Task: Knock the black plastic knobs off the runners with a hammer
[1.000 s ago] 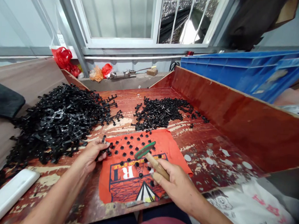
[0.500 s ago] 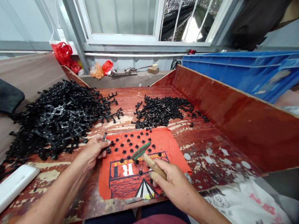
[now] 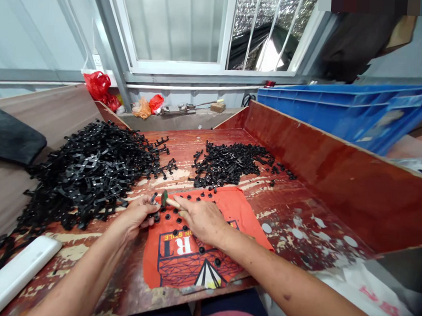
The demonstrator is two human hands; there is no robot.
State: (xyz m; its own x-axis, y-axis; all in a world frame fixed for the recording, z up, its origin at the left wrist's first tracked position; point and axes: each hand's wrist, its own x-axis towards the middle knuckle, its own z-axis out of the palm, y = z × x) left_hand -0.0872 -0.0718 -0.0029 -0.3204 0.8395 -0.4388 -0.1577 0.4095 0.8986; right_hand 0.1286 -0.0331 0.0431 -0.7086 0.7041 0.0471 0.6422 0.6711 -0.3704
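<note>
My left hand [image 3: 139, 214] is closed on a black linked plastic piece [image 3: 154, 200] at the left edge of an orange-red printed cloth [image 3: 187, 274]. My right hand [image 3: 203, 221] grips the pale wooden handle of a small hammer [image 3: 173, 202]. The hammer's narrow green head [image 3: 164, 199] is just beside my left fingertips, close to the black piece; whether it touches I cannot tell. Several small round black studs [image 3: 201, 250] stand spread over the cloth, some of them hidden under my right hand and forearm.
A large heap of black linked pieces [image 3: 93, 166] lies to the left, a smaller black pile [image 3: 232, 161] behind the cloth. A white bar-shaped object [image 3: 21, 273] is at front left. A red wooden side wall [image 3: 324, 164] and a blue crate [image 3: 306, 104] stand on the right.
My right hand has moved left with the hammer, bringing its head from over the middle of the cloth to my left fingertips. My left hand keeps its hold. The whole view has shifted slightly.
</note>
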